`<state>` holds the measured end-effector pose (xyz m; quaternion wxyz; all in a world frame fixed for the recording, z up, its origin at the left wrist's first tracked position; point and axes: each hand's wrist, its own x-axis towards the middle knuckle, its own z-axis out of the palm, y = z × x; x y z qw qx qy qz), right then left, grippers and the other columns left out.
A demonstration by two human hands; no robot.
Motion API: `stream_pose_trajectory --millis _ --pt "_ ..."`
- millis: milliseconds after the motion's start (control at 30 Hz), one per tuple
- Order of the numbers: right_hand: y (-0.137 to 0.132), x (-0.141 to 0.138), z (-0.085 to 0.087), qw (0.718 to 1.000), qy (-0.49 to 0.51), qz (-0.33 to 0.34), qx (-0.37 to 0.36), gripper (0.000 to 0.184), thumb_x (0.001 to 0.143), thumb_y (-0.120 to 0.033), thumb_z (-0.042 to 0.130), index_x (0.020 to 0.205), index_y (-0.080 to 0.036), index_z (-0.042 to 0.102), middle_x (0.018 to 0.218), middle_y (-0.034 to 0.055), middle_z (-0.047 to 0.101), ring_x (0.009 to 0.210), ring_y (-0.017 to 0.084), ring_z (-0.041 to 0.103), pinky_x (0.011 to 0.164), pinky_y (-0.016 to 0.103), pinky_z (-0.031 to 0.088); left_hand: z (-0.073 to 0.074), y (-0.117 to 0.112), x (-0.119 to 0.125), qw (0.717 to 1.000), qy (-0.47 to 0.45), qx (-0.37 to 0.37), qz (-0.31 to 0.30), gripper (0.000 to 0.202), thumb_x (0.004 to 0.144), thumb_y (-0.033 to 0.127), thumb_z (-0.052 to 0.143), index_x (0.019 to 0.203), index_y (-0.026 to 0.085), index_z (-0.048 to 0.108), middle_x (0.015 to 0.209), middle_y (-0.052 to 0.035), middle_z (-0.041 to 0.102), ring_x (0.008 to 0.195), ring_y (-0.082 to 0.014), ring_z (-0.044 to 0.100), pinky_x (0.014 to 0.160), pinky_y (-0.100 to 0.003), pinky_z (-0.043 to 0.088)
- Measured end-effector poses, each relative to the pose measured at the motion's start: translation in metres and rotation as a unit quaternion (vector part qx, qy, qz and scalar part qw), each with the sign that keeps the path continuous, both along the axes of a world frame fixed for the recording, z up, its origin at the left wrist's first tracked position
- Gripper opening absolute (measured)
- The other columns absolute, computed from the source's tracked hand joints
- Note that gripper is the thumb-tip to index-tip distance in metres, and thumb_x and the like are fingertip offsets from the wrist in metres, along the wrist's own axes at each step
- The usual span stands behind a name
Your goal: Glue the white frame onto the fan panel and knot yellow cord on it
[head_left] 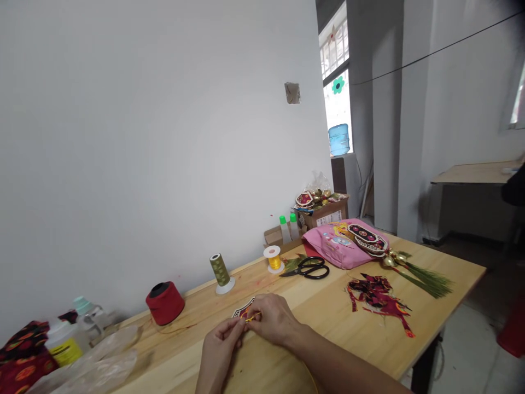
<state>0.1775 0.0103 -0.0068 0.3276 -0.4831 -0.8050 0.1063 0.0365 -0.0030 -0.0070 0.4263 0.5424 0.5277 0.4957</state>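
My left hand (223,342) and my right hand (274,318) meet low in the middle of the view, just above the wooden table. Both are closed, fingertips pinched together on a thin yellow cord (253,317). A strand of the cord seems to hang down past my right forearm. Directly behind my fingers is a dark red patch with a pale border (248,305), mostly hidden by the hands; whether it is held or lies on the table, I cannot tell. Beyond my right hand rest black-handled scissors (311,268) and a spool of yellow cord (273,259).
Left on the table (172,361) stand a red thread cone (164,302), a green thread cone (220,269) and a white bottle (63,340). At right lie red fabric scraps (377,295) and a pink cloth bundle (332,243) bearing a tasselled ornament (367,238). A cardboard box (332,210) stands behind.
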Motion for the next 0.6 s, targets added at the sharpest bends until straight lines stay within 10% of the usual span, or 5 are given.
stream_pose_trajectory --millis 600 --pt "-0.0012 -0.0003 -0.006 0.999 -0.018 0.025 -0.013 0.019 0.069 -0.03 0.05 0.081 -0.029 0.064 0.076 -0.0012 0.057 0.07 0.014 0.051 0.053 0.022 0.03 -0.0071 0.0024 -0.0025 0.998 -0.049 0.008 -0.038 0.025 0.045 0.033 0.07 0.06 0.014 0.062 0.062 -0.0039 0.067 0.063 -0.0179 0.058 0.061 -0.026 0.044"
